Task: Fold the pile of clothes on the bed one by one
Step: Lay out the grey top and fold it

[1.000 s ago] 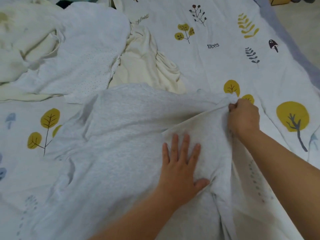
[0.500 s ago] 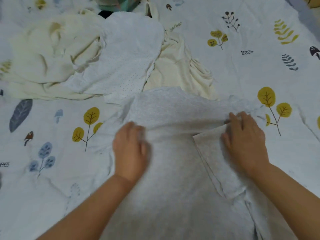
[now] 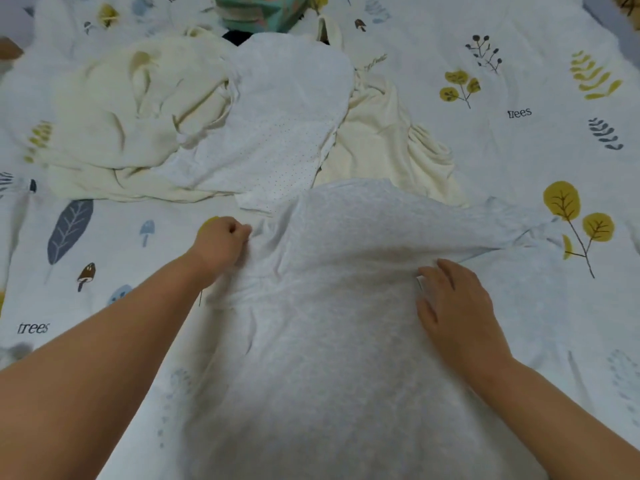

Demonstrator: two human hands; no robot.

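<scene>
A light grey garment lies spread on the bed in front of me. My left hand is curled and pinches the garment's left edge near its upper corner. My right hand lies flat with straight fingers on the garment's right part, where one side is folded inward. Behind it sits the pile: a white dotted garment, a cream one at the left and another cream one at the right.
The bed sheet is white with printed leaves, trees and mushrooms. A teal patterned cloth and something dark lie at the far edge behind the pile. The bed's edge shows at the top right corner.
My left hand moved left from the garment's middle to its left edge and took hold of it. My right hand went from gripping the right edge to lying flat on the folded side.
</scene>
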